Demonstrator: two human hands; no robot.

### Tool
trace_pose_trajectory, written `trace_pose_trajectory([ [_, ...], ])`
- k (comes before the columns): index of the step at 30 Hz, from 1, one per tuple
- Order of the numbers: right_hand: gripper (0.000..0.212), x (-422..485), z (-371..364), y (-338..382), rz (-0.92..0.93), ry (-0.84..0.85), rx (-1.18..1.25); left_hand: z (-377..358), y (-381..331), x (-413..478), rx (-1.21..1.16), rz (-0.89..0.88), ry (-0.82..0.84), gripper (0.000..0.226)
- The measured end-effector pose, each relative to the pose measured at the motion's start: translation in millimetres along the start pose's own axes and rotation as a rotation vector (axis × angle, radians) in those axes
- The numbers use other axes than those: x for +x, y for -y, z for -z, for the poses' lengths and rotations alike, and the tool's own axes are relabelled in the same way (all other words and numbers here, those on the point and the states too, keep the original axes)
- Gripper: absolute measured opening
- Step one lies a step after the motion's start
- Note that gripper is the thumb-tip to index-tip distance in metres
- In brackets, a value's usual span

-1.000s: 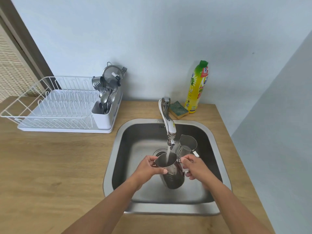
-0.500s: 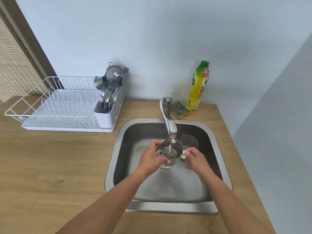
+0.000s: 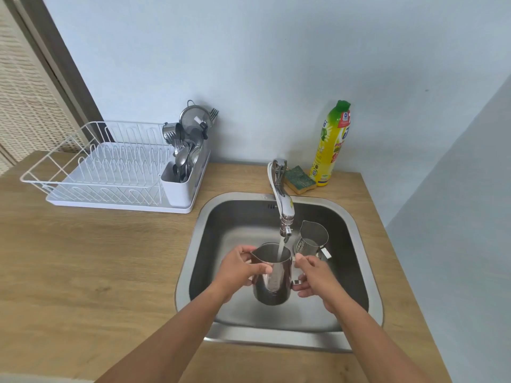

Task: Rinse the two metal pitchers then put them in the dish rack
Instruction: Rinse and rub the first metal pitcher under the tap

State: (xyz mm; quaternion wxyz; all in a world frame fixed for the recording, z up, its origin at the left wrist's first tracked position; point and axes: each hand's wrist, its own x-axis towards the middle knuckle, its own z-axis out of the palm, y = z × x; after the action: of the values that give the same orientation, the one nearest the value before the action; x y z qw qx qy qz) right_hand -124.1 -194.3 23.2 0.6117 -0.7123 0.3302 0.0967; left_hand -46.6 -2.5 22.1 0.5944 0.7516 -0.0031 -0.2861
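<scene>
Pitcher (image 3: pixel 276 284) in two hands (image 3: pixel 237 272) (image 3: pixel 315 277) — second pitcher (image 3: pixel 312 239) beside

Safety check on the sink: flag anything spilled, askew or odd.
Nothing stands out. The left hand and right hand hold one metal pitcher upright under the faucet stream; the second pitcher stands upright in the sink. No spill shows on the counter.

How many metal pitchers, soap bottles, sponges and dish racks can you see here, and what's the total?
Metal pitchers: 2 (held pitcher under the running tap, standing pitcher in the sink)
Dish soap bottle: 1
Sponge: 1
Dish rack: 1
Total: 5
</scene>
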Motion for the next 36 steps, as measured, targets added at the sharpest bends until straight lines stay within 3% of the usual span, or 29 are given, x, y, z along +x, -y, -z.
trace_pose_trajectory([
  [4, 0.031, -6.2, 18.4, 4.7, 0.033, -0.118, -0.129, -19.2, 7.0, -2.0, -0.134, 0.059, 0.086, 0.058],
  [8, 0.023, -6.3, 25.5, 9.3, 0.071, -0.19, -0.041, -29.9, 3.1, 4.7, -0.15, -0.032, 0.098, 0.065],
  [12, 0.02, 0.1, 11.5, 5.6, 0.029, -0.118, 0.133, -19.3, -2.2, 8.9, -0.077, -0.133, 0.058, 0.067],
  [15, 0.02, -0.1, 7.2, 5.2, -0.022, -0.022, 0.109, -9.0, 3.7, 12.7, -0.04, -0.117, 0.052, 0.069],
  [20, 0.022, -0.4, 8.7, 1.1, 0.029, -0.084, 0.075, -14.9, 5.1, 13.1, -0.07, -0.096, 0.04, 0.073],
  [25, 0.021, 0.5, 16.7, 2.3, 0.061, -0.001, 0.023, -8.9, 2.4, 16.2, -0.077, -0.105, 0.06, 0.068],
  [29, 0.021, 1.9, 15.9, -0.2, 0.083, -0.091, 0.038, -15.0, -2.7, 17.5, -0.066, -0.11, 0.059, 0.068],
  [36, 0.02, 4.0, 20.3, -1.9, 0.055, -0.058, 0.02, -15.0, 0.3, 17.5, -0.028, -0.078, 0.078, 0.065],
])
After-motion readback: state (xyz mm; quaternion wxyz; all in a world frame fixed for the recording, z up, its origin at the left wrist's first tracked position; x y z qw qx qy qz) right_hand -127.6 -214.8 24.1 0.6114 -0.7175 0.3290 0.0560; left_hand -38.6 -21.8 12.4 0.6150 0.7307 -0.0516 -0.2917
